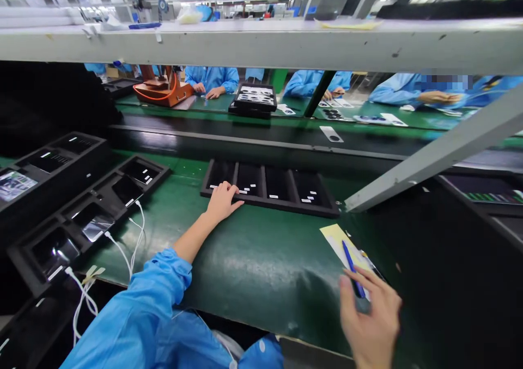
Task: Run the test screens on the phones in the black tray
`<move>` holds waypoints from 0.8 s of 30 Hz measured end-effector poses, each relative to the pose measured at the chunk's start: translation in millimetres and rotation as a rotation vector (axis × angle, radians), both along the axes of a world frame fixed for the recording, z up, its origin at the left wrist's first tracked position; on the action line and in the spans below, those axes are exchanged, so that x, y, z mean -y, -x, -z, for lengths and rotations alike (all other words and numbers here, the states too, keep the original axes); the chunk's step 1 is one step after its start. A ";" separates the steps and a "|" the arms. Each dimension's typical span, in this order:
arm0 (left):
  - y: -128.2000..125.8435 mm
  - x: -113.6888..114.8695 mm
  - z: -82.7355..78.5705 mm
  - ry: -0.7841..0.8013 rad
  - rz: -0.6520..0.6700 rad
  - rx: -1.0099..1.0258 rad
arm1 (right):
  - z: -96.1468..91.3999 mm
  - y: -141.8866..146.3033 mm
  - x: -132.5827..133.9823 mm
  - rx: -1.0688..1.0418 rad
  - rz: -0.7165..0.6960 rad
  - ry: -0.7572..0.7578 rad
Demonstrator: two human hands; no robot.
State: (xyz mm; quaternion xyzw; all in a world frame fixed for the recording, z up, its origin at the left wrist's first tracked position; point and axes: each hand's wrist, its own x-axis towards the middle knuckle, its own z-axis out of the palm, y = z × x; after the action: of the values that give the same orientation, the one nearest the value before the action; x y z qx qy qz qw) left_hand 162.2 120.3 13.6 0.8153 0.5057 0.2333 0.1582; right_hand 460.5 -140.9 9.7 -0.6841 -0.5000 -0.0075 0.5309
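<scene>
A black foam tray (278,201) with a row of dark phone screens bearing small white labels lies on the green bench. My left hand (222,201) rests at its front left edge, fingers slightly bent, thumb stretched to the right, with nothing seen in its grasp. At the right, my right hand (372,314) is a little blurred, thumb and fingers apart. Its fingertips are beside a blue pen (350,262), which lies on a yellow and white paper pad (335,238). Whether they touch the pen I cannot tell.
Several black trays (100,197) with phones line the left side, with white charging cables (133,249) before them. A slanted grey post (433,145) stands right of the tray. Across the conveyor (180,140), co-workers in blue sleeves handle parts under a low shelf (261,47).
</scene>
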 end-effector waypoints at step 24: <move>181.9 165.5 -37.0 0.140 -0.422 0.172 | 31.6 142.7 -42.6 0.026 -0.229 0.361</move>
State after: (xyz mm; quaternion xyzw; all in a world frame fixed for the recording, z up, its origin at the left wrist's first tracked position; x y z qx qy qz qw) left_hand -19.6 -45.2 50.6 0.6557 0.6646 0.2941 0.2047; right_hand 317.7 -98.4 -21.9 -0.7066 -0.5747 0.1339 0.3906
